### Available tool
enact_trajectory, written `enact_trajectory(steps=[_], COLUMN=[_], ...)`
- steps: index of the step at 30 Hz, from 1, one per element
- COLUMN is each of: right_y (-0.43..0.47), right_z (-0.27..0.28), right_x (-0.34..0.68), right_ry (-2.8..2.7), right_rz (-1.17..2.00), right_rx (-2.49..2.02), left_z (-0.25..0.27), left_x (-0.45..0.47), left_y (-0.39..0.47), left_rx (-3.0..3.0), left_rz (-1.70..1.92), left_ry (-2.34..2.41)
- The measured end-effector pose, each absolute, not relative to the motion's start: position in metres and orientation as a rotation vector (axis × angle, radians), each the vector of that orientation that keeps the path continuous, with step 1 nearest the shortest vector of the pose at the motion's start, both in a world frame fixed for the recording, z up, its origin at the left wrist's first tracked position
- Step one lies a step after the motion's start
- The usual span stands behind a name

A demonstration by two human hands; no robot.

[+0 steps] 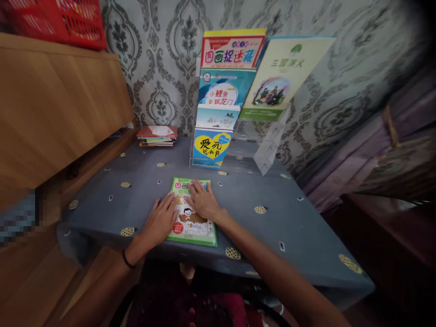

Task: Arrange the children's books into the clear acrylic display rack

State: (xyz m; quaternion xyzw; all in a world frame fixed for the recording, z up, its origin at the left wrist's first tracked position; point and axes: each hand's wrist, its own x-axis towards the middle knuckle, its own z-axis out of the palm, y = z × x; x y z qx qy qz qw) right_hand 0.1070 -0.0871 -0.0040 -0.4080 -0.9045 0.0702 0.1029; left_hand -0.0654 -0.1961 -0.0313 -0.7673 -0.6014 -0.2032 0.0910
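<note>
A green-bordered picture book (190, 229) lies closed and face up on the table near its front edge. My left hand (162, 219) rests along the book's left edge, its fingers stretched out. Flat across the upper right of the cover lies my right hand (201, 200), hiding part of the title. Neither hand grips anything. Behind the book, a clear display rack (267, 147) holds several books in tiers. Lowest on its left side is a blue book with a yellow heart (211, 149). A pale green book (277, 77) stands at the upper right.
A small stack of books (157, 136) sits at the table's back left. To the left stands a wooden cabinet (64, 104) with a red basket (71, 22) on top. The grey-blue tablecloth (286, 209) hangs over the front edge. A curtain (361, 159) hangs at the right.
</note>
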Motion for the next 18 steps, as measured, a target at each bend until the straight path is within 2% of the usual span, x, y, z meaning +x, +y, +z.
enact_trajectory(steps=[11, 15, 18], right_y=[-0.072, -0.068, -0.065], right_z=[-0.001, -0.008, -0.012], right_x=[0.085, 0.089, 0.089], right_ry=[-2.742, -2.687, -2.673], right_rz=[0.242, 0.282, 0.283], right_rx=[-0.948, -0.917, -0.925], left_z=[-0.028, 0.007, 0.039], left_x=[-0.063, -0.05, -0.024], left_y=[-0.195, -0.198, -0.209], left_rx=[-2.3, -2.454, -2.812], left_rz=[-0.562, -0.56, -0.66], left_ry=[-1.846, -1.824, -1.529])
